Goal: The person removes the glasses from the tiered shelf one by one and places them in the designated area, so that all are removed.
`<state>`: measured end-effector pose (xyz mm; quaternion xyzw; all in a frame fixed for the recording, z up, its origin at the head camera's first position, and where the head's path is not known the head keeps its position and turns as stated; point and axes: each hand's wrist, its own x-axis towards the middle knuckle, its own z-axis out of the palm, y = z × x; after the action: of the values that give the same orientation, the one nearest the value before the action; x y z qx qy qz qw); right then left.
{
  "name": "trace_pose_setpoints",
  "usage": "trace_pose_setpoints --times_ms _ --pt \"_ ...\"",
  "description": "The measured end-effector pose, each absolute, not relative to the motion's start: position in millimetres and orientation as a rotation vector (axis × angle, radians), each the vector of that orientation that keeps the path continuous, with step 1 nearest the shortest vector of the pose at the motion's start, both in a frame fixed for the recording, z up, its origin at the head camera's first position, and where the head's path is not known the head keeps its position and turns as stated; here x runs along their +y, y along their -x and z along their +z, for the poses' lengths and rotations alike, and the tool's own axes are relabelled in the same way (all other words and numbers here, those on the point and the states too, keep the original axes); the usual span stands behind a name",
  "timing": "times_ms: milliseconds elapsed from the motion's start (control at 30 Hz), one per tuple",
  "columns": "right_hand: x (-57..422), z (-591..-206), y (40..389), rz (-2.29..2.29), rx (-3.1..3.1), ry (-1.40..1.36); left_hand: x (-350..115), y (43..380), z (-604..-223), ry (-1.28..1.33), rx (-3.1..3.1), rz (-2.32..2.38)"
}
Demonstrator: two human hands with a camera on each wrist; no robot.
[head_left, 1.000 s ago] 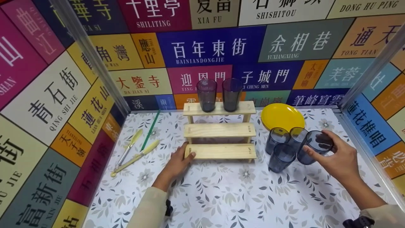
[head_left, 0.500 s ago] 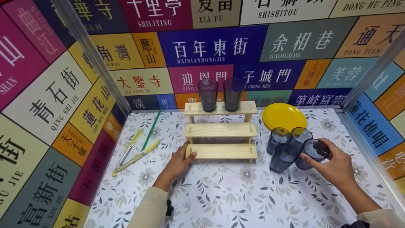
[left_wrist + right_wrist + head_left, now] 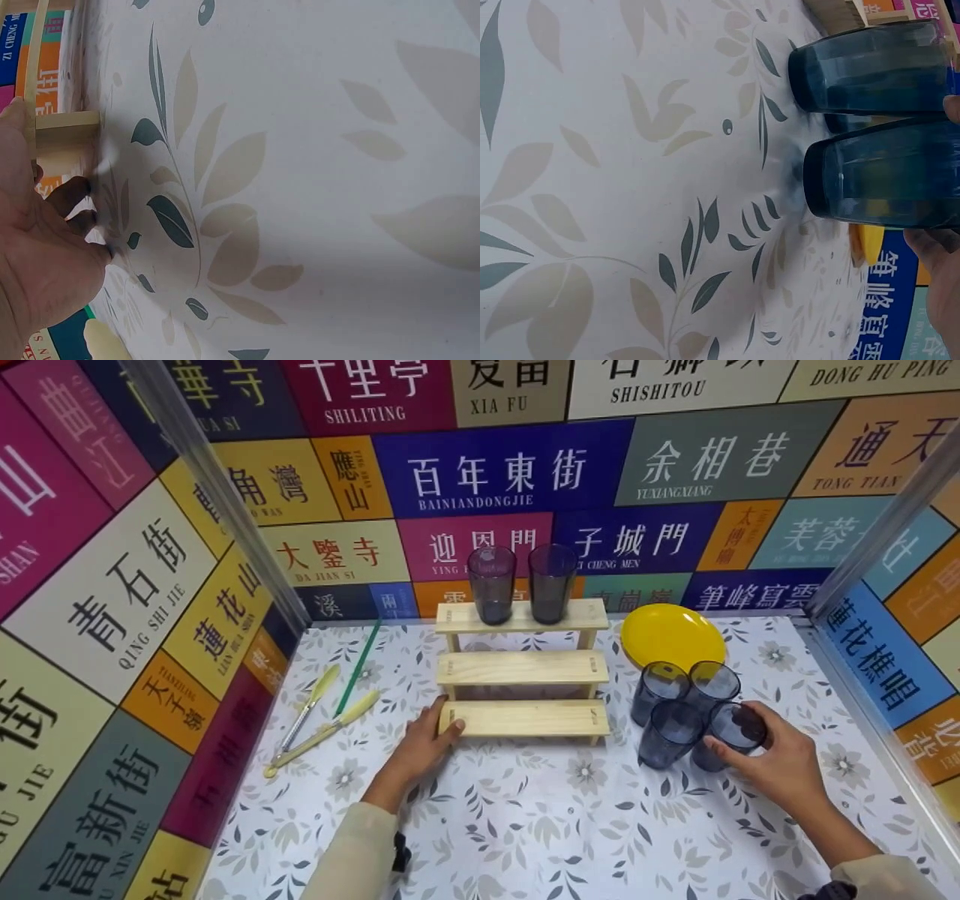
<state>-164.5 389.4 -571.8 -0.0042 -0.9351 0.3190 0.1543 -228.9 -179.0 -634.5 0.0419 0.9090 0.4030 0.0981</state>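
A three-step wooden shelf (image 3: 523,718) stands in the middle of the table. My left hand (image 3: 431,741) grips the left end of its lowest step, thumb on top and fingers around the side. On the top step are two dark tinted glasses (image 3: 491,592), upright side by side. At the right, my right hand (image 3: 784,757) holds a blue-grey tinted glass (image 3: 729,739) between thumb and fingers. That glass is upright beside three matching ones (image 3: 670,739). The right wrist view shows its base close over the table, right next to a neighbouring glass (image 3: 877,71).
Behind the glasses lies a yellow plate (image 3: 673,636). On the left are tongs with pale yellow ends (image 3: 322,735) and a thin green stick (image 3: 357,671). Walls printed with place names enclose the patterned table (image 3: 517,825) at the back and sides.
My right hand has brought its glass down and to the left, in against the other three. The left hand keeps its grip on the shelf.
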Motion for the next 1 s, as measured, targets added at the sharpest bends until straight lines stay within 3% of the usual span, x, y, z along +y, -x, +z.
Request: trace_pose_setpoints --times_ms 1000 --pt "394 -575 172 0.932 -2.831 0.020 -178 227 -635 -0.080 2.692 1.177"
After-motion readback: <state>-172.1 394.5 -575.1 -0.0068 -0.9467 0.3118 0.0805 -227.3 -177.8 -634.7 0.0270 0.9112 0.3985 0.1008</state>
